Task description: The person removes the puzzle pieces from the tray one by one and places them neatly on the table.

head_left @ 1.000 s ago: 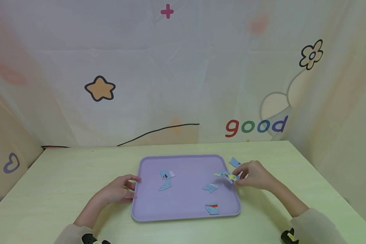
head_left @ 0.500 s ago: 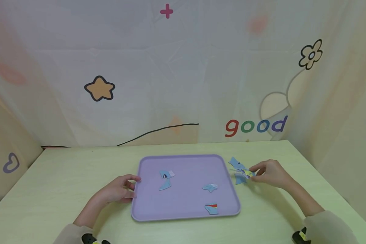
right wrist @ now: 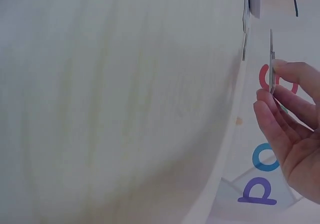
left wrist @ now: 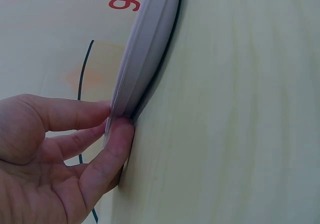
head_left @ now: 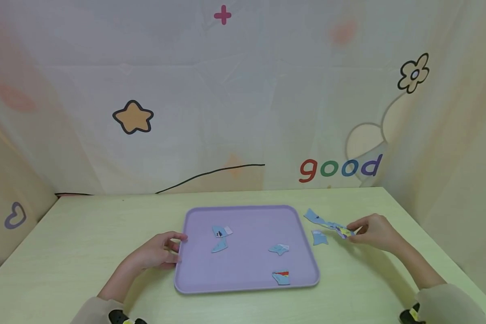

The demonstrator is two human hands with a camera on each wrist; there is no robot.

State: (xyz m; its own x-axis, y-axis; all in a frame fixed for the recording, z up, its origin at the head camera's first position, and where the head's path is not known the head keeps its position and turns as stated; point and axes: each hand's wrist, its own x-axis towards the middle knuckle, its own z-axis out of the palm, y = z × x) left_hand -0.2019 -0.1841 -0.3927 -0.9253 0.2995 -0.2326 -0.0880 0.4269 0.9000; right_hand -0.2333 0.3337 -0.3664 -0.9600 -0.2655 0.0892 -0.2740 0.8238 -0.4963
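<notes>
My right hand (head_left: 374, 231) pinches a blue-and-yellow puzzle piece (head_left: 341, 230), perhaps several joined, to the right of the purple tray. In the right wrist view the held puzzle piece (right wrist: 272, 66) appears edge-on, above the table. My left hand (head_left: 160, 252) holds the left rim of the tray (head_left: 243, 288); thumb and fingers meet its edge in the left wrist view. Inside the tray lie a blue-and-white piece (head_left: 221, 231), a plain blue piece (head_left: 220, 245), a star-like blue piece (head_left: 279, 249) and a blue piece with red (head_left: 281, 278).
Two blue puzzle pieces lie on the table beyond the tray's right rim, one farther back (head_left: 313, 216) and one nearer (head_left: 319, 237). A printed curtain (head_left: 186, 112) stands behind the pale wooden table (head_left: 105, 234).
My right hand has carried the puzzle piece rightward from over the tray's right rim to over the table, uncovering a blue piece beside the tray. My left hand stays put.
</notes>
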